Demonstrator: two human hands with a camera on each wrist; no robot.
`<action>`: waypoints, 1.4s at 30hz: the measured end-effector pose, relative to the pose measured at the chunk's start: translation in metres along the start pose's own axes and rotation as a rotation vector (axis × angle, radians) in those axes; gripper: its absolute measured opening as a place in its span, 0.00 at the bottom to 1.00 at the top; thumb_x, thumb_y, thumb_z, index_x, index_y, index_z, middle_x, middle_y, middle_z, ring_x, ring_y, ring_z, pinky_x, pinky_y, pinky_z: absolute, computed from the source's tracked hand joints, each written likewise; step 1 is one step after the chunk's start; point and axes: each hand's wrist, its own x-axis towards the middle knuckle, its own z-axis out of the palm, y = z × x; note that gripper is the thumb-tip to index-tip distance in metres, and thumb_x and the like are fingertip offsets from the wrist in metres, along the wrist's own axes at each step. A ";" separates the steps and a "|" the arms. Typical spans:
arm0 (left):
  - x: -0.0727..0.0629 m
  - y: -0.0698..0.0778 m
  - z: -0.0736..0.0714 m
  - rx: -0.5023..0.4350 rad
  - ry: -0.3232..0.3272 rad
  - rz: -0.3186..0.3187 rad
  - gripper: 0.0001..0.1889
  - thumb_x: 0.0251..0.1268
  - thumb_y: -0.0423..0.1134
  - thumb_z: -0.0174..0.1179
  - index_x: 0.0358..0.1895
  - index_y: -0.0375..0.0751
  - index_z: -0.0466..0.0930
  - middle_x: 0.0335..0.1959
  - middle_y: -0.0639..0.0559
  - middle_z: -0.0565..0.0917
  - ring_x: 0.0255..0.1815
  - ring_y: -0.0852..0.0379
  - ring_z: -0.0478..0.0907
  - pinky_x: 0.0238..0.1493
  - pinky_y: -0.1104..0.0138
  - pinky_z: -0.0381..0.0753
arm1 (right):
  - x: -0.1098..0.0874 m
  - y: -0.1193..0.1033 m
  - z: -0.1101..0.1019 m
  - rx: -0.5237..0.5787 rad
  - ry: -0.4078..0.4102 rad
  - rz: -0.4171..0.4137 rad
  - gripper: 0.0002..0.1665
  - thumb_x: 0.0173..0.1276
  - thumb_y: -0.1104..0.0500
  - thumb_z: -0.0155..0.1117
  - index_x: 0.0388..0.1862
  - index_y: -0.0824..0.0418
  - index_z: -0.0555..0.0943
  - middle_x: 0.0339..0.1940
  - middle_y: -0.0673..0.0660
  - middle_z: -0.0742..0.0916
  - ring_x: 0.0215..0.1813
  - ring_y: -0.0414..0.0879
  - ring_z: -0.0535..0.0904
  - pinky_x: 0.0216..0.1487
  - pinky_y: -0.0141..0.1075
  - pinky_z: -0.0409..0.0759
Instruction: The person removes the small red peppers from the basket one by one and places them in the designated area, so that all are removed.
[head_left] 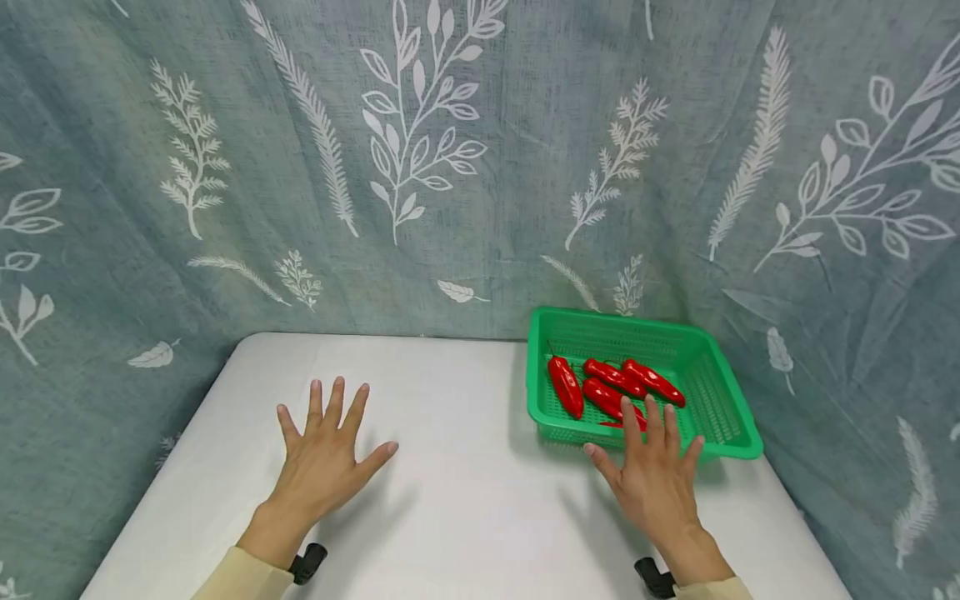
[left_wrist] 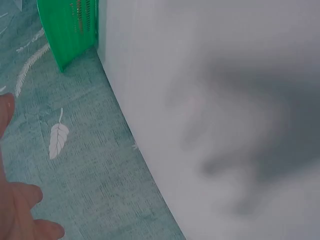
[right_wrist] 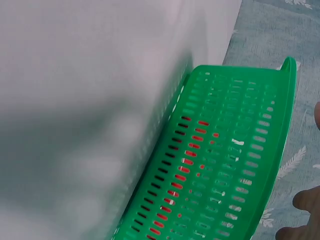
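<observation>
My left hand (head_left: 318, 471) hovers above the left part of the white table with its fingers spread, holding nothing. Over at the right, my right hand (head_left: 656, 492) is also spread, its fingertips overlapping the near side of a green plastic basket (head_left: 727, 408) in the head view. Several shiny red chili peppers (head_left: 566, 387) lie inside the basket, one of them partly hidden by the fingers. Through the slotted wall of the basket (right_wrist: 240, 150), red shows in the right wrist view. Only some fingers of the left hand (left_wrist: 15, 210) appear in the left wrist view.
The white table (head_left: 450, 500) ends at the back against a blue-green curtain (head_left: 517, 167) with white leaf prints, which also hangs along both sides. The basket stands at the table's back right. Hand shadows fall on the tabletop. Each wrist carries a small black camera (head_left: 307, 564).
</observation>
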 end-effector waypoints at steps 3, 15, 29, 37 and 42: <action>0.008 0.009 0.003 -0.013 -0.006 0.011 0.52 0.70 0.80 0.46 0.87 0.50 0.51 0.88 0.36 0.47 0.88 0.30 0.33 0.74 0.21 0.24 | 0.003 0.005 -0.002 -0.003 0.011 0.008 0.56 0.74 0.29 0.61 0.87 0.59 0.56 0.84 0.73 0.59 0.84 0.77 0.47 0.68 0.88 0.40; 0.052 0.072 0.017 -0.060 -0.028 0.092 0.49 0.76 0.73 0.48 0.87 0.46 0.48 0.88 0.39 0.46 0.89 0.37 0.33 0.79 0.27 0.25 | 0.022 0.056 -0.023 -0.074 0.015 0.076 0.52 0.79 0.30 0.54 0.85 0.64 0.57 0.83 0.78 0.58 0.84 0.79 0.45 0.66 0.90 0.38; 0.094 0.178 0.057 -0.028 -0.111 0.272 0.46 0.79 0.72 0.41 0.86 0.43 0.54 0.87 0.41 0.53 0.89 0.41 0.42 0.84 0.33 0.38 | 0.030 0.134 -0.032 -0.037 -0.149 0.247 0.61 0.81 0.24 0.37 0.85 0.73 0.46 0.81 0.85 0.52 0.81 0.83 0.43 0.66 0.89 0.40; 0.101 0.206 0.080 -0.079 -0.209 0.313 0.45 0.82 0.70 0.36 0.86 0.39 0.50 0.88 0.41 0.49 0.90 0.43 0.40 0.87 0.42 0.45 | 0.028 0.135 -0.029 0.019 -0.192 0.261 0.64 0.82 0.28 0.41 0.79 0.87 0.43 0.78 0.90 0.51 0.78 0.85 0.48 0.76 0.76 0.52; 0.103 0.205 0.087 -0.113 -0.236 0.284 0.45 0.83 0.68 0.36 0.86 0.35 0.49 0.88 0.41 0.48 0.89 0.43 0.42 0.88 0.46 0.46 | 0.024 0.129 -0.030 0.022 -0.206 0.282 0.65 0.82 0.27 0.41 0.79 0.88 0.43 0.79 0.89 0.49 0.80 0.84 0.45 0.78 0.74 0.49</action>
